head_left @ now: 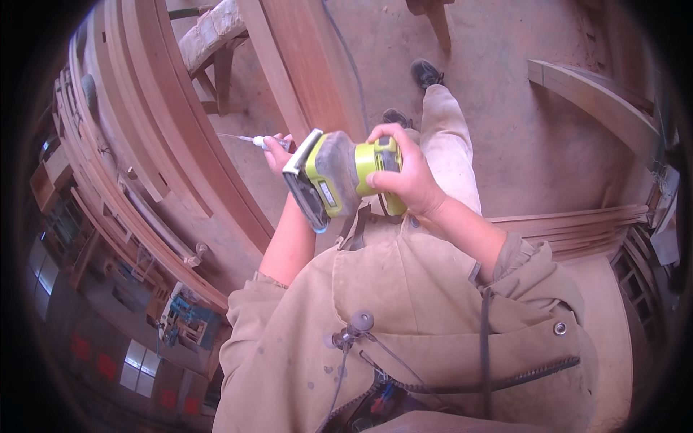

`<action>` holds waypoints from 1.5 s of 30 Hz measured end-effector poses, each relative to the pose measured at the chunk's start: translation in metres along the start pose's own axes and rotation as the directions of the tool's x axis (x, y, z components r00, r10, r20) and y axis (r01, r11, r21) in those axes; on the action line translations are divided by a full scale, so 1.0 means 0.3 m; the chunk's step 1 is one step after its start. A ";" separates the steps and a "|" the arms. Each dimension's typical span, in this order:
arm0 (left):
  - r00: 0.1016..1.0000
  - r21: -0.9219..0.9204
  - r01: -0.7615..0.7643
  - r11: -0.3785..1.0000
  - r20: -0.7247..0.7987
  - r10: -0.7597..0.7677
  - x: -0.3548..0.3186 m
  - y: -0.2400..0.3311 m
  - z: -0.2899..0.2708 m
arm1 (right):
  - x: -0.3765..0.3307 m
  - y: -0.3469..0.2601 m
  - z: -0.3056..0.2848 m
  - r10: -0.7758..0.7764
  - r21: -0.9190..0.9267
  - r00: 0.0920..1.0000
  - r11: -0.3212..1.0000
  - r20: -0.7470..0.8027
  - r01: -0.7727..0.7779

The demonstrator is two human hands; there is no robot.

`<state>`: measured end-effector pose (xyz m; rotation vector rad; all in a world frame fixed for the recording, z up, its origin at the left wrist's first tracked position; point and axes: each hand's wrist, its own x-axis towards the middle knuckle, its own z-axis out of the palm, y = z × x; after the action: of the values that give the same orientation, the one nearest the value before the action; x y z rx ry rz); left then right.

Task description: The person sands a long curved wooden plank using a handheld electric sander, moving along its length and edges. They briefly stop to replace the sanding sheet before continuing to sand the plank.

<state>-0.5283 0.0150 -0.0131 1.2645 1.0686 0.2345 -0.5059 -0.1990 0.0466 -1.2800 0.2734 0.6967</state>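
Beige jacket point(404, 310) foreground. Right hand point(408, 177) clamps yellow-green sander point(339, 177), pad tilted leftward; left hand point(278, 151), fingers closed on thin screwdriver point(249, 139), sits just beside pad.

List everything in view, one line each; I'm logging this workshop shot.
sander: one, lime green and grey, mid-frame, tipped up with its pad toward the left, in the right hand's grip
screwdriver: one, pale handle with thin metal shaft, in the left hand, beside the pad
curved boards: several, reddish-brown, stacked along the left
planks: a stack, brown, at right
curved beam: one, brown, upper right
floor: dusty tan
shoes: two, dark, top centre
apron: one, tan, lower centre
left hand: closed on the screwdriver
right hand: closed on the sander
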 end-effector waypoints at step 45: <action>0.935 -0.006 0.089 0.996 0.345 -0.082 0.077 -0.099 0.002 | 0.113 -0.071 0.001 -0.088 -0.008 0.994 0.996 -0.065 0.088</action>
<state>-0.5274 0.0198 -0.0505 1.1837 0.8131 -0.0429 -0.4667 -0.1904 0.0445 -1.3136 0.2669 0.5812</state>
